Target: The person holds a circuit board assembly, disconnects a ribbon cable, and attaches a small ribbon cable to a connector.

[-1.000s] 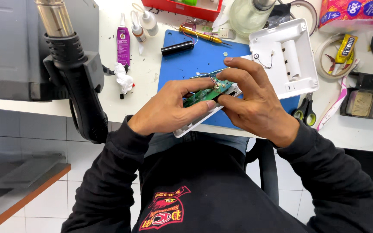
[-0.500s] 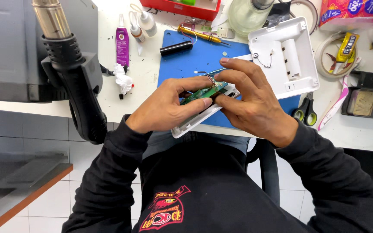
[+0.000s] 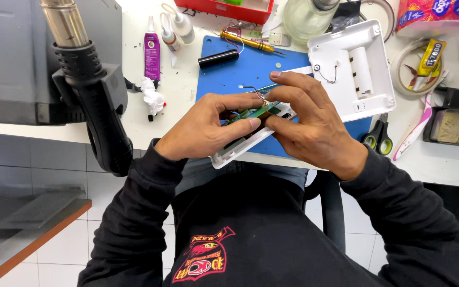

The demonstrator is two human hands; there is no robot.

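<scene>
A: where's the board?

B: green circuit board (image 3: 255, 111) sits in the white casing half (image 3: 243, 143), held at the near edge of the table (image 3: 107, 114), over the blue mat (image 3: 251, 72)

A: hands?

B: left hand (image 3: 208, 130) pinches the casing and the board's left end, thumb on top, fingers closed on them. right hand (image 3: 309, 122) closed on the right end, fingertips pressing the board down. thin wires (image 3: 253, 90) loop up from the board between the two hands

A: how to do it well?

B: my read: board is being seated or worked loose in the shell. keep the left grip steady on the casing, press only on board edges, not on components. mind the wires, they look easy to snag or tear off. keep the board level, don't lever one end

A: anything in the way?

B: other casing half (image 3: 354, 66) lies open just behind the right hand, a wire lying in it. black cylinder (image 3: 218, 58) and yellow screwdriver (image 3: 245, 41) lie farther back on the mat, scissors (image 3: 378, 139) to the right, hot air gun (image 3: 88, 95) well left. none touching the work
</scene>
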